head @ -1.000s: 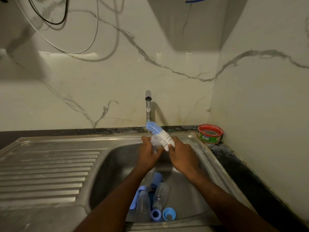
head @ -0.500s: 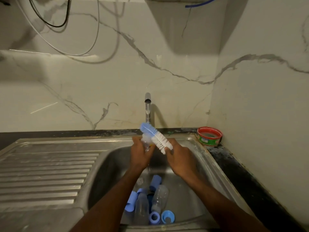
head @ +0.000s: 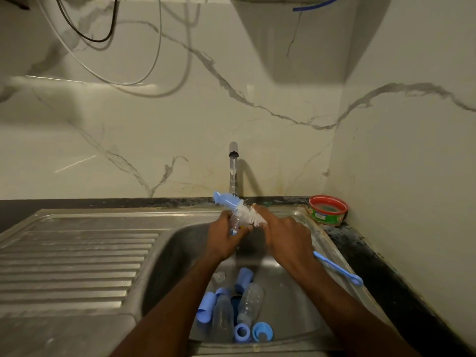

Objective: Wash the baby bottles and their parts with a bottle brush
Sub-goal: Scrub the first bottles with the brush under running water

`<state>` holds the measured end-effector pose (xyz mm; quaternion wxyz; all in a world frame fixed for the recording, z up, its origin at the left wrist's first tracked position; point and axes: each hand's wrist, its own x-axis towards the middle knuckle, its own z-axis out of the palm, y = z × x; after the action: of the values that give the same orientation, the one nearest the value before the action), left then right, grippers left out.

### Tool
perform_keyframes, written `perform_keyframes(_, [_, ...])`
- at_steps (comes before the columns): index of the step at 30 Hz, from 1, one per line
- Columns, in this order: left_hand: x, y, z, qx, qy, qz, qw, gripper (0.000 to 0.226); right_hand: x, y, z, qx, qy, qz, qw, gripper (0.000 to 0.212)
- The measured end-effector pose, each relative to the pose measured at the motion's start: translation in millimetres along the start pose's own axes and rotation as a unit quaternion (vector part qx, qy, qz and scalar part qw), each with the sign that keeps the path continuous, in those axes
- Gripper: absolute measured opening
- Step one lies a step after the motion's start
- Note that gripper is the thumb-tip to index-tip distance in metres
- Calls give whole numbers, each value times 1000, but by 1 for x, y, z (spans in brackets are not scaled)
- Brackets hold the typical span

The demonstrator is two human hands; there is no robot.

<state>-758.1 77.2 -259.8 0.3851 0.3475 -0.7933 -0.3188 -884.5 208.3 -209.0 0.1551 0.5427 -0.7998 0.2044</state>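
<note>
Over sink (head: 180, 253), brush (head: 247, 215) in R grip (head: 286, 238), on L-held part (head: 235, 222).

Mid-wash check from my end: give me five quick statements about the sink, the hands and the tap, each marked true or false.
1. Water is running from the tap. True.
2. The right hand grips the bottle brush. True.
3. The left hand is empty. False: it holds a small clear part against the bristles.
4. The sink holds no other pieces. False: bottles and blue caps lie in the basin.
5. The red-rimmed tub sits on the draining board. False: it stands on the dark counter in the right back corner.
</note>
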Motion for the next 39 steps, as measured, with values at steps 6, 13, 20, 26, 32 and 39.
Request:
perform_keyframes(6, [4, -16, -13, 27, 46, 25, 998, 45, -10, 8, -2, 28, 4, -23, 999, 53])
perform_keyframes(13, [-6, -7, -7, 12, -12, 91, 996, 56, 10, -1, 4, 31, -13, 31, 999, 53])
perform_keyframes(20, [2, -3, -12, -21, 18, 74, 997, 45, 6, 28, 7, 119, -41, 52, 991, 40])
perform_keyframes(26, [1, -4, -6, -38, 11, 26, 999, 44, 1, 9, 15, 125, -40, 58, 990, 39])
perform_keyframes(32, [1, -4, -4, -23, -59, 47, 997, 53, 9, 3, 6, 168, -59, 98, 979, 41])
perform_keyframes(39, [3, -6, -4, -62, 9, -30, 998, 30, -9, -3, 5, 103, -40, 58, 992, 43])
